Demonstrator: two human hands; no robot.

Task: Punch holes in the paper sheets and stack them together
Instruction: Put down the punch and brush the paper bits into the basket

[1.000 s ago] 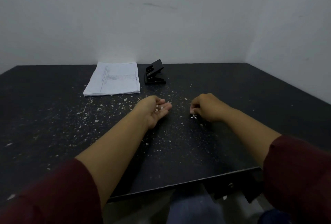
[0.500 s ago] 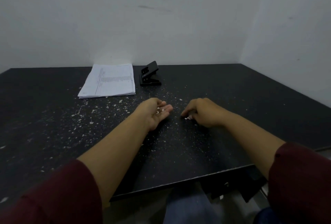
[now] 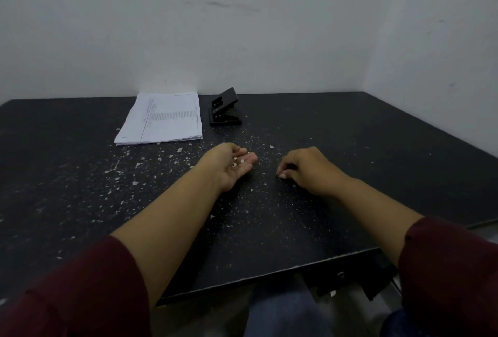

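A stack of printed paper sheets (image 3: pixel 164 118) lies flat at the back of the black table (image 3: pixel 363 148). Just right of it stands a black hole punch (image 3: pixel 225 110) with its lever raised. My left hand (image 3: pixel 229 172) rests palm up on the table with its fingers relaxed, and several small white paper dots (image 3: pixel 238 161) lie in the palm. To its right, my right hand (image 3: pixel 310 169) is palm down with fingers curled. Its fingertips pinch a tiny white paper bit (image 3: pixel 282 176) at the table surface.
White flecks and paper bits (image 3: pixel 134 175) are scattered over the table, mostly left of my hands. White walls close the back and right sides. The table's front edge (image 3: pixel 269 274) is near my lap, and a dark bracket hangs under it.
My right hand has shifted slightly left along the table, toward my left hand, still picking at bits. My left hand stays palm up. The view has drifted a little.
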